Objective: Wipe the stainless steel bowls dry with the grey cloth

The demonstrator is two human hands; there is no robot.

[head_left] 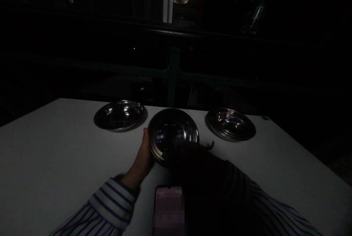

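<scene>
A shiny steel bowl is tilted up over the middle of the white table. My left hand grips its left rim, with the thumb along the side. Deep shadow covers my right hand, which lies across the bowl's lower right part; its fingers cannot be made out. Beside it, a thin dark curled piece sticks out to the right, and I cannot tell what it belongs to. One more steel bowl rests on the left, and a stack of similar bowls on the right.
A phone with a lit screen is in front of me, below the held bowl. The white table ends just behind the bowls. Beyond it are dark bars and dark glass with reflections, including a bottle shape at upper right.
</scene>
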